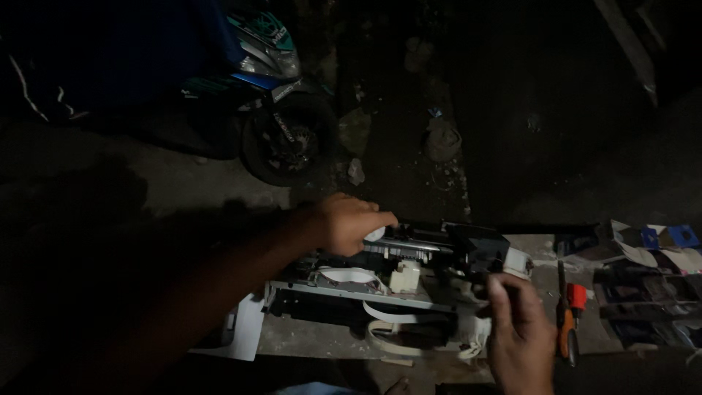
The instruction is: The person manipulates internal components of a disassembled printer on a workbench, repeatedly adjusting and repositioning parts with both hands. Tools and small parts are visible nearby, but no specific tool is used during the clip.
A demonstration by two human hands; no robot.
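An opened printer mechanism (380, 281), stripped of its outer casing, lies across the middle of the view on a pale counter (307, 338), lit against very dark surroundings. It shows a metal frame, a long rail running left to right, white flat ribbon cables curling out at the front, and a black carriage block (479, 250) toward its right end.

Your left hand (349, 223) reaches in from the lower left and rests on the top rear edge of the mechanism, at the left end of the rail. Its fingers (376, 219) are curled down over a small white part (375, 234) there, closed around it or pressing on it; which of the two cannot be made out.

Your right hand (518, 333) comes up from the bottom edge at the mechanism's right end. Its fingers (501, 292) are partly bent and touch the frame just below the black carriage block; whether they grip anything is too dark to tell.

Just to the right of that hand, an orange-handled screwdriver (564, 329) lies on the counter, with a small red piece (577, 296) beside it. Farther right sit dark trays and blue and white parts (669, 241).

Beyond the counter, on the dark ground at upper left, stands a parked scooter (270, 95), its wheel (287, 139) facing you.
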